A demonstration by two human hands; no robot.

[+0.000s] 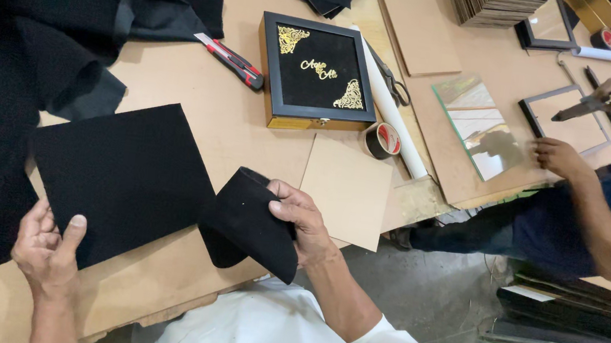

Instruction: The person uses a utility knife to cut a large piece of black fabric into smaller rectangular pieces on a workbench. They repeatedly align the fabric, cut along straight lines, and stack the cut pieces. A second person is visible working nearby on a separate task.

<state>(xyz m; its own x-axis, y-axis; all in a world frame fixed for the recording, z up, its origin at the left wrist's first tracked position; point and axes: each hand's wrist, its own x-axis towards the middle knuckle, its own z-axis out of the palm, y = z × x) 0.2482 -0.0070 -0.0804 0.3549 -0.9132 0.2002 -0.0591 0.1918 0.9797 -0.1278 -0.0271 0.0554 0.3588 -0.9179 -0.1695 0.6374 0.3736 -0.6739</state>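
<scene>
1. My left hand [45, 245] pins the near corner of the black velvet square [117, 173], thumb on top and fingers curled partly beneath, so the piece lies flat on the workbench [197, 113]
2. My right hand [302, 221] is closed in a pinch on the square's right edge, which I have folded up and over into a loose flap [250, 223]
3. To do this well I judge I should keep the left corner anchored, pull the flap evenly so the nap does not crease, and keep it square to the brown backing board [347, 190] just beside it
4. Hard to tell: the underside of the fold, my right fingertips behind the cloth, and whether a board lies under the velvet
5. A co-worker's hand [559, 156] rests near a glass pane [479, 126]; their other hand is cut off at the frame edge, and what it holds is unclear
</scene>
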